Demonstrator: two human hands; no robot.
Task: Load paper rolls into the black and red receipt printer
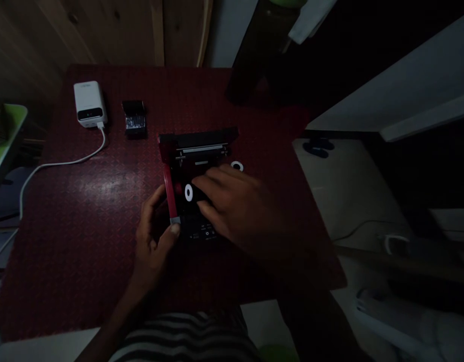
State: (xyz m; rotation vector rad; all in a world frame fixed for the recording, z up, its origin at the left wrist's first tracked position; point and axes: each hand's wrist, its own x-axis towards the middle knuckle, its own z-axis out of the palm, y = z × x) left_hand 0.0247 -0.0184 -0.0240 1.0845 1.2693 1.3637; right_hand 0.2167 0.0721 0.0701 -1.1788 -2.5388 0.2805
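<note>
A small red and black machine (171, 198), which looks like a label printer, stands on the table with its lid (201, 138) raised. My left hand (154, 239) grips its left side, the thumb on the front corner and the fingers curled along the outer wall. Inside, near the left wall, shows a white ring (188, 192) with a dark centre. My right hand (229, 201) reaches into the open compartment from the right, its fingers bent together just beside that ring. What they hold is hidden in the dark. Another white ring (237, 166) shows behind my right hand.
On the red patterned table (84, 241) stand a white power bank (89, 103) with a white cable (69, 162) and a small black part (134, 119) with shiny film. A tall dark bottle (260, 48) stands at the back right. Dark slippers (317, 147) lie on the floor.
</note>
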